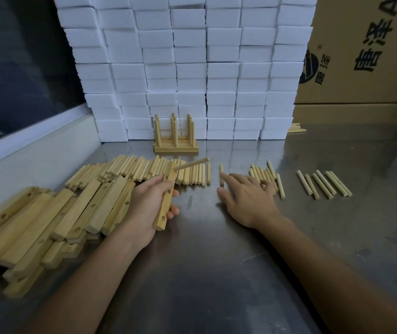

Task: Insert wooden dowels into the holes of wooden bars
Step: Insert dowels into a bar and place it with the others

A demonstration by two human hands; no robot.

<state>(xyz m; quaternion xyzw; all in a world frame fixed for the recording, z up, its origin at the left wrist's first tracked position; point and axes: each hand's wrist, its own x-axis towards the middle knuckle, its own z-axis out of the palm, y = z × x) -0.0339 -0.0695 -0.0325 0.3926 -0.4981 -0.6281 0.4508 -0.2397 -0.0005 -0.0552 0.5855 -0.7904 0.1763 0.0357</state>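
Your left hand (153,201) gripping the bar (166,201) with its dowel (191,164) — your right hand (245,196) open, fingertip touching a single dowel (221,174) just beyond.

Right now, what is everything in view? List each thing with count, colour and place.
held bar: one, light wood, upright in the left hand, one dowel already in its top hole
loose bars: a pile, too many to count, light wood, table left
dowel row: dozens, pale wood, table centre-left
single dowel: one, pale, by the right fingertips
small dowel groups: two, pale, table right
finished bars: a few, stacked with dowels upright, by the foam
foam blocks: a wall, white, behind
cardboard box: brown, back right
table: one, steel
left hand: grips the bar
right hand: fingers straight, reaching for the single dowel
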